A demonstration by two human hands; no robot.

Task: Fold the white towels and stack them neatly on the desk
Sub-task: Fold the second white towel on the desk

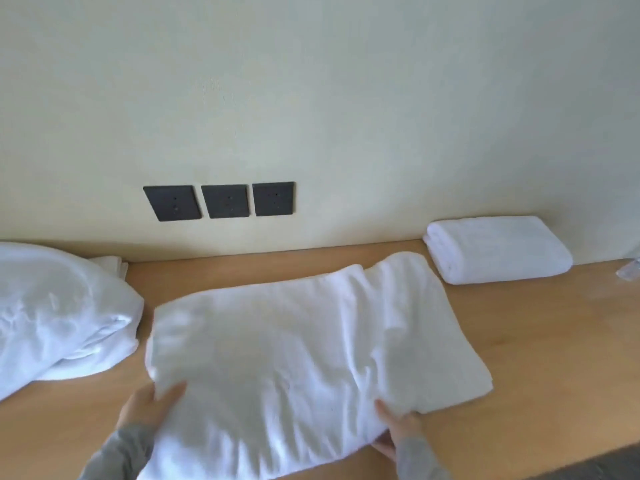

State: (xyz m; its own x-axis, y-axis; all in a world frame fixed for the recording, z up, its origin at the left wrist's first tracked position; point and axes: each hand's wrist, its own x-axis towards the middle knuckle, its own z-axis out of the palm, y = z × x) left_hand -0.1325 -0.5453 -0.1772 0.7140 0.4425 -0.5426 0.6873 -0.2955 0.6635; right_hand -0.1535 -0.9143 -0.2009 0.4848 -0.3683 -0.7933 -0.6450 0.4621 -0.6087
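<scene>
Gripping the towel [294,341] on the wooden desk [540,341] are left hand [147,408] and right hand [398,431]

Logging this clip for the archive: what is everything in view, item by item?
Desk: one, light wood, foreground.
Wall: one, pale cream, behind it.
Half-folded towel: one, white, middle of the desk, near edge held.
Folded towel: one, white, far right, against the wall.
Linen heap: one, white, unfolded, left end of the desk.
Small folded cloth: one, white, behind the heap by the wall, mostly hidden.
Wall plates: three, dark grey, in a row on the wall above the desk.
Clear item: one, transparent, right edge, too cut off to identify.
Left hand: one, grey sleeve, grips the towel's near left corner.
Right hand: one, grey sleeve, grips its near right edge.
</scene>
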